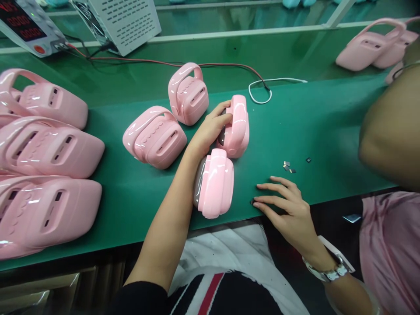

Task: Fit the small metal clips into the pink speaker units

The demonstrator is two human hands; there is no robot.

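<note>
My left hand reaches across the green bench and grips a pink speaker shell standing on its side, fingers over its top edge. A second pink shell lies just in front of it, beside my forearm. My right hand rests flat on the green mat near the front edge, fingers spread, with a tiny dark piece at its fingertips. A few small dark chips lie just beyond it.
Two more pink shells stand left of my hand; several are stacked at the far left and back right. A power supply, a vented metal box and wires lie behind. Another person's arm is on the right.
</note>
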